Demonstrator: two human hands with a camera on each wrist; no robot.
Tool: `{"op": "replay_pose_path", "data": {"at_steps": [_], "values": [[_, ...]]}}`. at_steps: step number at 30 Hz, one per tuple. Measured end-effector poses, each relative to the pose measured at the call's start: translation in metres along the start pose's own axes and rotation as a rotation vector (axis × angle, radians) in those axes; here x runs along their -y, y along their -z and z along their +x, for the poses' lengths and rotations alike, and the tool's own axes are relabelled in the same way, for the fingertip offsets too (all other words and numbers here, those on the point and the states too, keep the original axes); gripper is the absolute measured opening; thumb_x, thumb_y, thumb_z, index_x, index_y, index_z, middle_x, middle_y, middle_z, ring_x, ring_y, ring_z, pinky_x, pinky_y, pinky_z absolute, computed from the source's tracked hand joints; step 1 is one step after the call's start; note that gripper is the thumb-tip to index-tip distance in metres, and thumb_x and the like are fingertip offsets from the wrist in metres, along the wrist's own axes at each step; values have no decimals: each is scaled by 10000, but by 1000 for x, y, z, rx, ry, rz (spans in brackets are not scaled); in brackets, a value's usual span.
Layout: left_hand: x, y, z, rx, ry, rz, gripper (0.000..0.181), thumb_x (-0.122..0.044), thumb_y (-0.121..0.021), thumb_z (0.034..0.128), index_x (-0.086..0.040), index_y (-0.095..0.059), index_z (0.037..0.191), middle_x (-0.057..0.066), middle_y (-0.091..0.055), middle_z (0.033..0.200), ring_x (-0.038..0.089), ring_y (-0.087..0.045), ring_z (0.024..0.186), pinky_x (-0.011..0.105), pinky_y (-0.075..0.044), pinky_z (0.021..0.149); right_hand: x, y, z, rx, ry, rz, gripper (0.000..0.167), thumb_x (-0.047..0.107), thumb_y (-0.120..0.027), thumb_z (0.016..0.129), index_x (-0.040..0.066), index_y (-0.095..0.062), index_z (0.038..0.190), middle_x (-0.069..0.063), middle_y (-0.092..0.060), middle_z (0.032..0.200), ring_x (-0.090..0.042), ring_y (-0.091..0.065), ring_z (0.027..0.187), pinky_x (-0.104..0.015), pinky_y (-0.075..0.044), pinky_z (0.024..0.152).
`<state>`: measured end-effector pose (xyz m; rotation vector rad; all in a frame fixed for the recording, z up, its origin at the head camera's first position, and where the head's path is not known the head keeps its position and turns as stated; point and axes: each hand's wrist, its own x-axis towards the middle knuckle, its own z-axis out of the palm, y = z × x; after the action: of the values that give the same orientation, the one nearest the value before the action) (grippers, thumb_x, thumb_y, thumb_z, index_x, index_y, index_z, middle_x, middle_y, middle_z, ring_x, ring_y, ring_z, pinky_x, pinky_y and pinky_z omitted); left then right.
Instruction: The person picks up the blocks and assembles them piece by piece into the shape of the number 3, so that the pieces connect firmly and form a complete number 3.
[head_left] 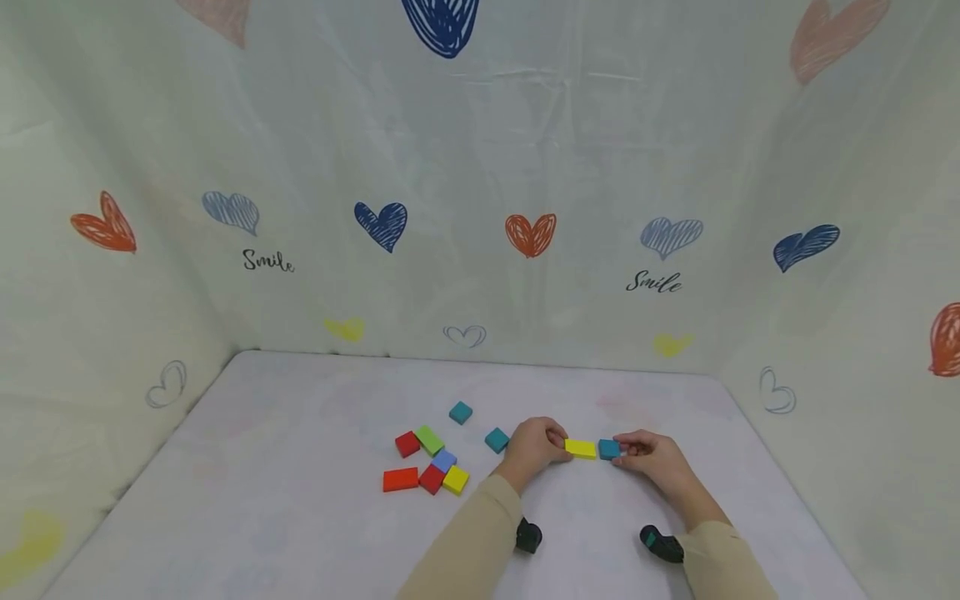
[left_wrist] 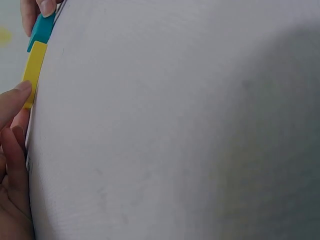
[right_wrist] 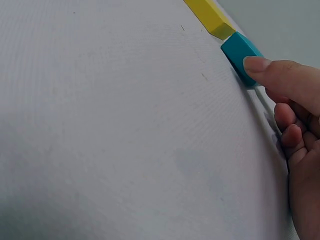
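Observation:
My left hand [head_left: 531, 451] pinches the left end of a long yellow block [head_left: 581, 449], thumb on its near side in the left wrist view. From the right, my right hand [head_left: 663, 468] holds a small teal block [head_left: 609, 449] between thumb and fingers. Both blocks are at the table surface, end to end, with a narrow gap between them in the head view. In the right wrist view the teal block [right_wrist: 243, 56] sits right by the end of the yellow block [right_wrist: 210, 18]; whether they touch there I cannot tell.
Left of my hands lie two loose teal blocks [head_left: 461, 412] and a cluster with a green block [head_left: 430, 440], red blocks [head_left: 407, 444], an orange-red block [head_left: 401, 480], a blue block [head_left: 445, 459] and a yellow square block [head_left: 455, 480]. A heart-printed curtain [head_left: 465, 283] borders the white table [head_left: 300, 550].

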<state>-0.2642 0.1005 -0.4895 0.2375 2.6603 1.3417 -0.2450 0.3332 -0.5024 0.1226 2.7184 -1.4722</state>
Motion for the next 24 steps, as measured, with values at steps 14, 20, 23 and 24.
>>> {"op": "replay_pose_path", "data": {"at_steps": [14, 20, 23, 24], "values": [[-2, 0, -2, 1, 6, 2, 201, -156, -850, 757, -160, -693, 883, -71, -545, 717, 93, -494, 686, 222, -462, 681, 4, -1, -2, 13, 29, -26, 377, 143, -838, 765, 32, -713, 1103, -48, -558, 832, -203, -475, 777, -245, -413, 619], [-3, 0, -3, 7, 10, 13, 203, -162, -847, 762, -165, -691, 892, -71, -545, 723, 97, -493, 692, 223, -465, 685, 1, -1, -1, 34, 37, -34, 397, 199, -847, 759, 58, -718, 1107, -50, -550, 837, -213, -477, 790, -251, -418, 623], [-2, -1, -3, 9, 15, 12, 204, -155, -846, 762, -167, -693, 897, -72, -546, 723, 95, -493, 691, 221, -465, 687, 0, -1, -1, 41, 30, -26, 417, 229, -856, 747, 72, -720, 1109, -51, -547, 840, -213, -478, 794, -253, -420, 625], [-2, -1, -3, 11, 16, 8, 204, -150, -846, 762, -167, -695, 899, -72, -547, 722, 94, -494, 690, 220, -465, 687, -1, -1, -1, 42, 28, -24, 419, 232, -857, 745, 73, -720, 1108, -53, -546, 839, -214, -477, 793, -253, -420, 625]]}}
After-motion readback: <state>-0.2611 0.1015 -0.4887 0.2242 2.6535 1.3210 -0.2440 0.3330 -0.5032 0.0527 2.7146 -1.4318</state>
